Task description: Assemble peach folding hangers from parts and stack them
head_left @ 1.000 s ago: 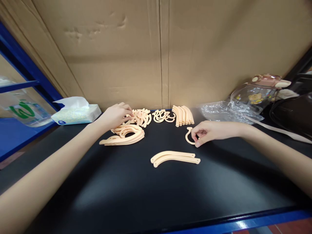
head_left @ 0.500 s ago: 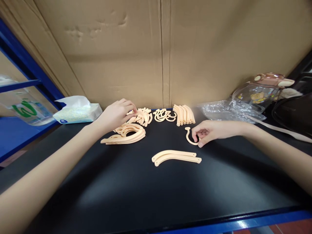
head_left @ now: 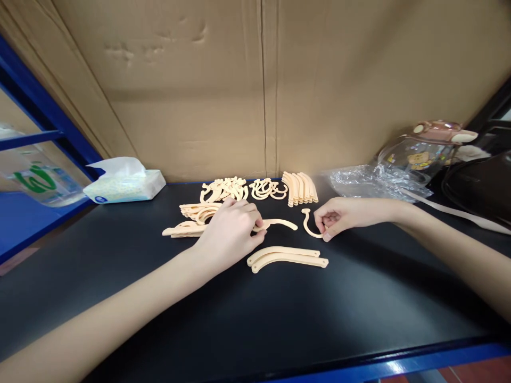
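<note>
My left hand (head_left: 237, 226) is closed on a slim, curved beige plastic piece (head_left: 284, 222), which sticks out to the right of the fingers. Between finger and thumb, my right hand (head_left: 333, 218) pinches a beige plastic hook (head_left: 307, 226) just above the table. In front of both hands, two curved hanger arms (head_left: 289, 258) lie side by side. Behind and left of my left hand is a stack of larger curved parts (head_left: 186, 229), partly covered by that hand. Farther back lie a loose pile of small curved pieces (head_left: 227, 189), several hooks (head_left: 265, 189) and a row of hanger arms (head_left: 300, 189).
A tissue box (head_left: 125, 186) stands at the back left, near a plastic bottle (head_left: 46, 181) by a blue frame. Crumpled clear plastic (head_left: 359, 181) and a clear jug (head_left: 419, 154) with a brown lid are at the back right. Cardboard (head_left: 191, 96) walls off the rear of the black table (head_left: 279, 324).
My left hand has come from the small-piece pile toward the middle front, bringing a slim curved piece with it. My right hand stays nearly in place with the hook.
</note>
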### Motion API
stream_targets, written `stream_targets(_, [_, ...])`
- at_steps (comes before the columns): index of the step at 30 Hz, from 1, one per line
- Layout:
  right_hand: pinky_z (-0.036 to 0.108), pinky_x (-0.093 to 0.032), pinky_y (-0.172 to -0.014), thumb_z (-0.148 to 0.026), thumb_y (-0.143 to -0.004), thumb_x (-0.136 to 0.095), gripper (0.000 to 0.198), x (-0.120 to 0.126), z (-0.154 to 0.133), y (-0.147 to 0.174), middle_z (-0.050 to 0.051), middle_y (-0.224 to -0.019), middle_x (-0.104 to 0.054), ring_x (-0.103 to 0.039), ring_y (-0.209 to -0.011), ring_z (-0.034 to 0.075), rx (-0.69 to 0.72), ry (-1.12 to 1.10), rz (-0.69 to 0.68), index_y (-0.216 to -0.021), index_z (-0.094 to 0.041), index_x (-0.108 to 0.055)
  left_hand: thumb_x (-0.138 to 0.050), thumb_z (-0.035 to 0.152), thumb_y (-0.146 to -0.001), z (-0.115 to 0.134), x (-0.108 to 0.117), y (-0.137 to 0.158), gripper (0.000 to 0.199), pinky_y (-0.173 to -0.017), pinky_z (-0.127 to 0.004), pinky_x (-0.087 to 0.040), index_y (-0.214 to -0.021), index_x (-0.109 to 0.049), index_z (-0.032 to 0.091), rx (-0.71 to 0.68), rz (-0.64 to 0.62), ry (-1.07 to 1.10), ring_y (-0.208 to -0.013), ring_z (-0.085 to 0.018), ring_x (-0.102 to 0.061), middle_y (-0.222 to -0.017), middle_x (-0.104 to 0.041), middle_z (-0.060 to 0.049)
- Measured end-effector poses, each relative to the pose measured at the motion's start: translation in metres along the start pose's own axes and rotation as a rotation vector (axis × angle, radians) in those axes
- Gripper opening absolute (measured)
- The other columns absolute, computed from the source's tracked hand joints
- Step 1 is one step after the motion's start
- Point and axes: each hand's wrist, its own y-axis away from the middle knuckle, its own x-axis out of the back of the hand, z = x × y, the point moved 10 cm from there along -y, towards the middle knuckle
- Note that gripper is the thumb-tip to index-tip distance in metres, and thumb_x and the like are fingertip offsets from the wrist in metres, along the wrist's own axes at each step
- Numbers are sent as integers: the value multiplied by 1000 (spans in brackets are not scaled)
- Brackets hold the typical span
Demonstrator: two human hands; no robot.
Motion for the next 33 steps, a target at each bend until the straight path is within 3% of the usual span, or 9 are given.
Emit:
stream_targets(7, [23,-28,-54,-47,-76,-65,32,0,3,-1,-4,-63,-41,-36,-59,9,-1,16,3,-78,-15,-59,-56,21,-84,4,0,-1,17,-76,-34,-35,-72,-66,16,-1,-7,-1,-72,-17,-57,-74,-66,-1])
stream_targets(15, [23,-28,-54,-47,-75,-65,33,0,1,-1,-4,-64,-42,-36,-60,9,-4,-9,2,-77,-15,-59,-60,30,-86,4,-12,-2,19,-76,-36,-33,-74,-65,17,-61,-8,-15,-78,-20,-59,-78,-68,-2])
stream_targets(20, [24,-27,-55,-46,-76,-64,32,-3,1,-2,-4,-64,-42,-35,-59,9,10,-61,-37,-78,-15,-58,-60,37,-86,3,-7,-4,23,-76,-36,-33,-77,-67,17,-59,-11,-29,-81,-20,-58,-81,-68,-2])
stream_targets(23, [24,-28,-56,-47,-75,-65,34,-3,1,-2,-4,-65,-45,-37,-60,9,18,-84,-46,-80,-14,-59,-54,36,-90,-14,6,-12,24,-78,-36,-34,-82,-67,18,-71,11,-88,-88,-22,-57,-86,-68,-2])
stream_targets(26, [23,-28,-55,-48,-74,-65,36,-1,2,-2,-3,-66,-45,-38,-60,9,-1,-83,-40,-82,-14,-59,-46,29,-93,-51,14,-27,23,-78,-34,-37,-94,-67,19,-97,-3,-175,-92,-22,-54,-97,-66,-4])
stream_targets(30, [23,-28,-56,-49,-75,-65,38,1,5,-2,-3,-67,-45,-37,-60,9,-10,-76,-28,-87,-14,-60,-48,28,-89,-105,1,-47,23,-76,-32,-39,-100,-66,19,-116,-130,-287,-93,-23,-53,-99,-64,-6])
stream_targets(33, [24,-28,-56,-51,-76,-64,38,2,7,-3,-3,-67,-44,-36,-60,9,-1,-66,-23,-89,-14,-60,-54,29,-85,-122,-12,-56,18,-70,-29,-39,-93,-68,21,-151,-205,-299,-89,-22,-54,-91,-64,-5])
